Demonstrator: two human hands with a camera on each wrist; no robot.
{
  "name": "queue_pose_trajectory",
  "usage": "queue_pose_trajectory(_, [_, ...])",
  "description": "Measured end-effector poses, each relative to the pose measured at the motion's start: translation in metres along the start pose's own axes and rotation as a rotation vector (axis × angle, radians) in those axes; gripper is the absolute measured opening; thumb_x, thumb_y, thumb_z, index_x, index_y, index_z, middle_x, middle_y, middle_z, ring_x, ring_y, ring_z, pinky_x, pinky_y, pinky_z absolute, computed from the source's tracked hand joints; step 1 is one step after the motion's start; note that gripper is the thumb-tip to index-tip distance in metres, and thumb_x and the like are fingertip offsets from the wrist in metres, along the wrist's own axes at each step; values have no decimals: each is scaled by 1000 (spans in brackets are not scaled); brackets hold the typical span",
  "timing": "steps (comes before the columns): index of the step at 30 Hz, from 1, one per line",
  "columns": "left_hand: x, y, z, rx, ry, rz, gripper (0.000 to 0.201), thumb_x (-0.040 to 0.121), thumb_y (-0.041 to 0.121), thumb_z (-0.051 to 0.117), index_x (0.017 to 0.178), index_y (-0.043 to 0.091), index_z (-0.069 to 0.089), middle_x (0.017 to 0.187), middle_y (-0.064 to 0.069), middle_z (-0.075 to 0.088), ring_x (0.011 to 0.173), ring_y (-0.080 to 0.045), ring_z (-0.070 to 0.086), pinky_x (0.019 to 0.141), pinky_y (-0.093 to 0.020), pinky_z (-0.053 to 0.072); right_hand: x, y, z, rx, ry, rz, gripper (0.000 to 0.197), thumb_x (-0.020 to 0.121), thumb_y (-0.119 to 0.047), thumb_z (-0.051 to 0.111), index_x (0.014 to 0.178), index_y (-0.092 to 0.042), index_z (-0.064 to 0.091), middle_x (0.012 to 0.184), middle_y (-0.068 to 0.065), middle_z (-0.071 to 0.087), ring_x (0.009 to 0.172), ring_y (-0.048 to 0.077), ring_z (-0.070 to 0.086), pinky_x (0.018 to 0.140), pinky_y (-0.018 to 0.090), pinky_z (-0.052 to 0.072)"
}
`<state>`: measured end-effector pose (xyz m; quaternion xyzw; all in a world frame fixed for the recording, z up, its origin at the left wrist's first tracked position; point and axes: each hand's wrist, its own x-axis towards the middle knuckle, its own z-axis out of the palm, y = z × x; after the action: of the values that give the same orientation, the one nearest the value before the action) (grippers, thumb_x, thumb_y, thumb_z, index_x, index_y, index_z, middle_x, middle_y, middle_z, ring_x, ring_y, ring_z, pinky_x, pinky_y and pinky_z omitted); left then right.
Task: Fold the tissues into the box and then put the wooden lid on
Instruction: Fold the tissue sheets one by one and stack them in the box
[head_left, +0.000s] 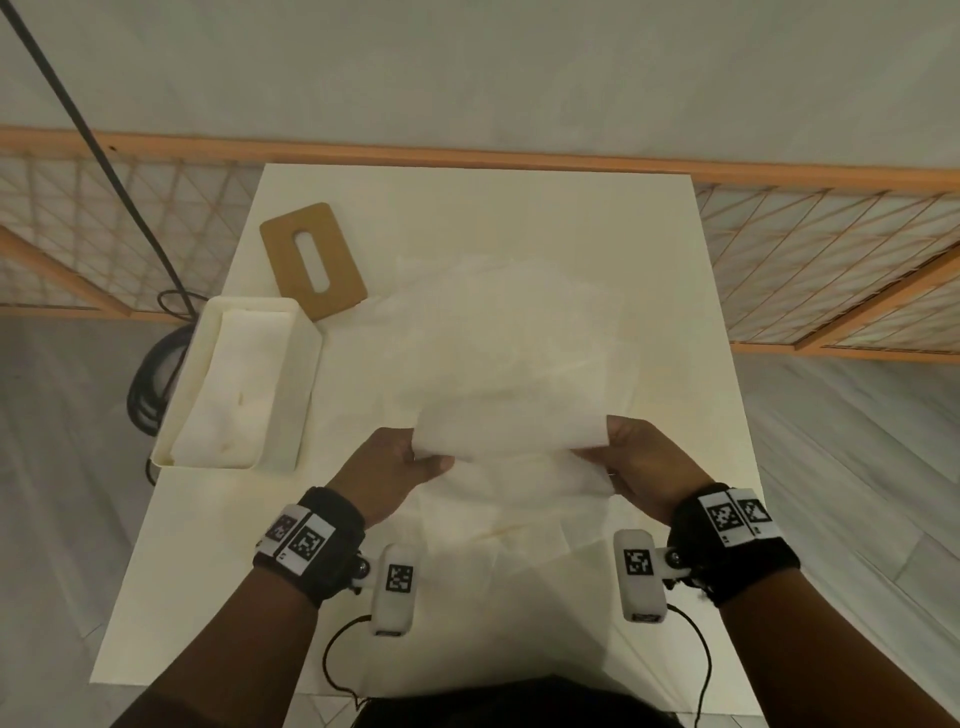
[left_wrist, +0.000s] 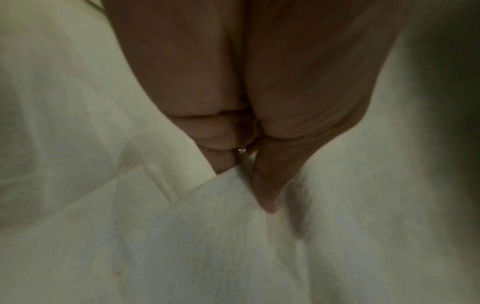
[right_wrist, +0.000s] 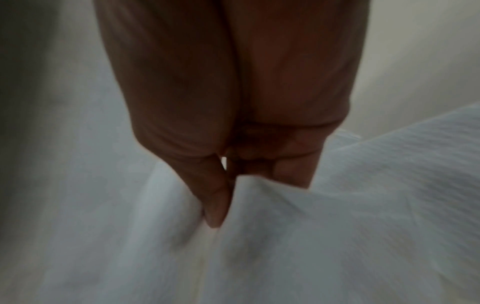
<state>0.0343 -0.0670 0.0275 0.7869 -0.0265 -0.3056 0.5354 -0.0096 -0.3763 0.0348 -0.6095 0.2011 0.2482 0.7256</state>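
Pale wood-look flooring and a low lattice screen (head_left: 831, 260) with orange rails surround the white table (head_left: 519, 649), where several loose tissues lie spread in overlapping layers across the middle. Both hands work at the near side: the left hand (head_left: 395, 467) pinches one end of a tissue (head_left: 509, 431) between thumb and curled fingers, and the right hand (head_left: 639, 462) pinches the other end the same way, so the sheet hangs raised between them above the pile. The wrist views confirm each thumb pressed against the paper.

Risks from here, as I judge them: the sheet is thin and held taut at two ends, so pulling the hands apart could tear it. A limp sheet may also fold crooked, leaving a shape too wide for the box. Lifting it might drag a neighbouring tissue along, since the layers overlap and their edges are hard to tell apart. The tissue box (head_left: 171, 441) sits right at the left edge of the table, one corner seeming to overhang; a careless push while loading could nudge it off.

That box is open and already holds folded white tissues lying flat inside, filling much of its floor. Its wooden lid (head_left: 280, 244), with a slot cut through the middle, lies flat on the table just beyond the box, not yet fitted.
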Motion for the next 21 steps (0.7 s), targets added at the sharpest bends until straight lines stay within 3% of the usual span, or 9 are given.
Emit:
queue_pose_trajectory(2, [-1, 0, -2, 37, -18, 36, 26, 96, 13, 67, 105, 34, 78, 109, 11, 77, 110, -9, 69, 105, -42, 51, -2, 1, 2, -38, -4, -42, 16, 93, 10, 59, 90, 1, 71, 104, 20, 74, 95, 35, 72, 74, 38, 60])
queue_pose_trajectory(4, [-2, -1, -1, 11, -93, 39, 47, 94, -6, 61, 104, 36, 80, 115, 11, 75, 117, -8, 66, 107, -40, 51, 0, 2, 5, -78, -6, -49, 26, 93, 14, 52, 80, -2, 67, 95, 18, 72, 85, 32, 69, 67, 34, 57])
queue_pose_trajectory(6, [-3, -3, 0, -31, -116, 27, 66, 88, -19, 55, 110, 39, 78, 123, 12, 72, 122, -9, 63, 107, -40, 51, 3, 3, 6, -90, 21, -34, 31, 94, 15, 44, 86, -4, 67, 95, 18, 72, 79, 31, 67, 64, 34, 54])
queue_pose_trajectory(9, [-1, -13, 1, -12, -57, 43, 72, 89, -13, 62, 122, 51, 68, 132, 18, 66, 124, -13, 61, 101, -46, 55, 9, 5, 3, -62, 23, -3, 29, 99, 12, 44, 102, -8, 64, 96, 16, 73, 74, 26, 66, 58, 27, 54])
queue_pose_trajectory(11, [1, -17, 0, -13, -24, 33, 65, 91, -7, 65, 120, 52, 69, 131, 18, 66, 123, -12, 62, 101, -44, 55, 11, 8, -1, -65, 14, 5, 27, 97, 14, 48, 101, -8, 63, 103, 19, 74, 82, 28, 70, 64, 30, 58])
queue_pose_trajectory(13, [3, -20, 2, -29, -4, 14, 61, 95, -9, 57, 112, 47, 75, 127, 13, 70, 121, -14, 63, 101, -38, 55, 12, 11, -4, -87, 17, 17, 31, 94, 18, 44, 93, -6, 65, 109, 19, 74, 88, 28, 72, 69, 31, 59])
queue_pose_trajectory(16, [1, -18, 8, -157, -3, -32, 45, 95, -10, 56, 101, 26, 82, 120, 8, 73, 116, -18, 66, 95, -30, 57, 12, 14, -3, -87, 48, 59, 41, 92, 19, 35, 88, -4, 68, 111, 17, 74, 87, 24, 72, 68, 29, 57])
queue_pose_trajectory(19, [1, -25, 10, -239, -1, -95, 37, 94, -11, 54, 97, 14, 82, 119, 2, 74, 114, -26, 68, 97, -40, 57, 11, 18, -5, -12, 74, 122, 44, 87, 14, 32, 90, -2, 72, 119, 21, 70, 92, 29, 69, 70, 33, 57])
queue_pose_trajectory(21, [1, -30, 10, -279, -10, -150, 45, 90, -14, 48, 98, 14, 82, 122, -5, 72, 116, -32, 66, 102, -48, 54, 11, 21, -9, 74, 59, 160, 40, 88, 3, 36, 96, -1, 76, 122, 21, 70, 99, 34, 68, 83, 40, 57])
